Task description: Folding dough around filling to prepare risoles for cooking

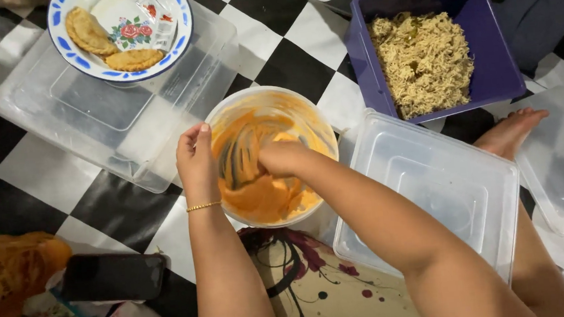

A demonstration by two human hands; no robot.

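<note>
Steadying the bowl [319,123] with our left hand [196,160] clamped on its rim, our right hand [283,158], closed, works the orange dough [265,197].

A purple tub [490,75] of shredded filling [424,60] sits on the chequered floor [288,61]. A floral plate [57,28] with two pastries [87,31] rests on a clear lid [43,107] — a phone [112,278] lies well apart.

Checkered floor [288,64] under tubs, lids
</note>
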